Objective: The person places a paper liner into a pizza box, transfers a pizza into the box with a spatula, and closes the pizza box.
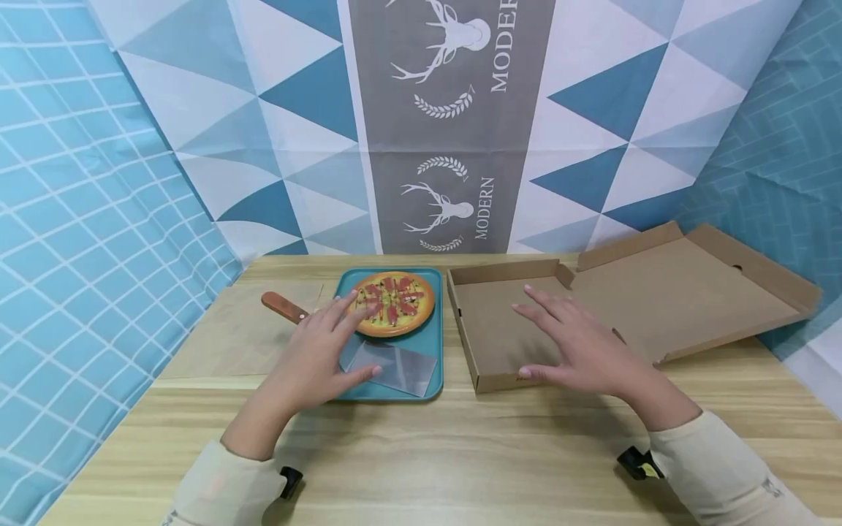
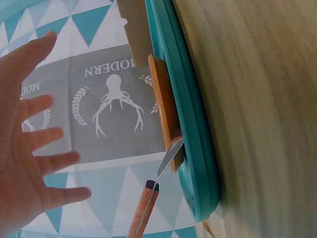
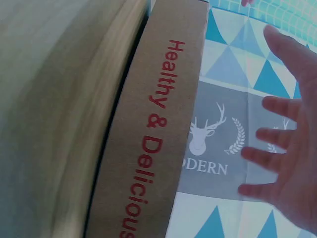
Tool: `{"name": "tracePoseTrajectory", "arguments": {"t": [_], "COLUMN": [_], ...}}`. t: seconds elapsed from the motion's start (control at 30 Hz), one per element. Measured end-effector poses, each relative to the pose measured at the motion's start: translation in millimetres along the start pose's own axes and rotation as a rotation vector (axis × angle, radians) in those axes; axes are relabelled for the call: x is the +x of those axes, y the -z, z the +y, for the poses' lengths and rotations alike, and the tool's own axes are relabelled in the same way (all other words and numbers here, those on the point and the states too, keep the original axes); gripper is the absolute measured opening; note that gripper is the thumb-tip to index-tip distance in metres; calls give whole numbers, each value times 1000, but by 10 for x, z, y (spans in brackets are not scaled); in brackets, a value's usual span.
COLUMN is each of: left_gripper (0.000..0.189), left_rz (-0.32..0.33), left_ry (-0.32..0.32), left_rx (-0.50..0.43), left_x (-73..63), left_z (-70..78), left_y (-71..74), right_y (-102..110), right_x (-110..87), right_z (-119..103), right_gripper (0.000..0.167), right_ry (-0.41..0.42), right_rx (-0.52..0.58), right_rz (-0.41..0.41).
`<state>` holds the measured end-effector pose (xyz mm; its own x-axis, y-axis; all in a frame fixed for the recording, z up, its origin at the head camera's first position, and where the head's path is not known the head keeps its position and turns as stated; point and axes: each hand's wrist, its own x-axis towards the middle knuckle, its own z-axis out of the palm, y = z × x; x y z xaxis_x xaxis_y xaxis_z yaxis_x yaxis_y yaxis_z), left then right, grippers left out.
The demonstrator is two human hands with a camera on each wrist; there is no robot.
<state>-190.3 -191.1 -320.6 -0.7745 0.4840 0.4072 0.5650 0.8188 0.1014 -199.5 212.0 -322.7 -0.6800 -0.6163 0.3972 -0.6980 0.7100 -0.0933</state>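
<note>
A small pizza (image 1: pixel 391 303) with an orange rim sits on a teal tray (image 1: pixel 432 281). A metal spatula with a wooden handle (image 1: pixel 283 307) lies across the tray, its broad blade (image 1: pixel 408 369) in front of the pizza and its handle jutting past the left edge. My left hand (image 1: pixel 322 354) hovers over the tray's left side, fingers spread, hiding the middle of the spatula. The left wrist view shows that palm holding nothing. My right hand (image 1: pixel 579 340) is held over an open cardboard pizza box (image 1: pixel 506 314), fingers spread, with nothing in its grasp.
The box lid (image 1: pixel 684 292) is folded back to the right. Red lettering (image 3: pixel 153 124) marks the box's front wall. Brown paper (image 1: pixel 230 329) lies on the wooden table (image 1: pixel 421 460) left of the tray. A patterned curtain (image 1: pixel 454 131) hangs behind.
</note>
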Motion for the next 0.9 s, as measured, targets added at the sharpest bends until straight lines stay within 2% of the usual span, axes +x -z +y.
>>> {"name": "tracePoseTrajectory", "arguments": {"t": [0.13,0.37,0.53,0.77,0.9], "left_gripper": [73,66,59,50,48], "left_rz": [38,86,98,99,117], "left_ry": [-49,-72,-82,-42,-49], "left_rx": [6,-19,-24,-57,-43], "left_x": [-6,-67,-129,-245,-321], "left_z": [-12,-75,-156,-283,-385], "left_y": [-9,12,21,66,118], "right_y": [-7,-20,-26,-37,-46], "right_x": [-16,-15,-30,-73,-82], "right_z": [20,74,96,110,125], "right_gripper": [80,71,69,68,69], "right_ry": [47,120,127,130,153], "right_rx": [-16,5,8,11,9], "right_rz": [73,186,208,224,227]}}
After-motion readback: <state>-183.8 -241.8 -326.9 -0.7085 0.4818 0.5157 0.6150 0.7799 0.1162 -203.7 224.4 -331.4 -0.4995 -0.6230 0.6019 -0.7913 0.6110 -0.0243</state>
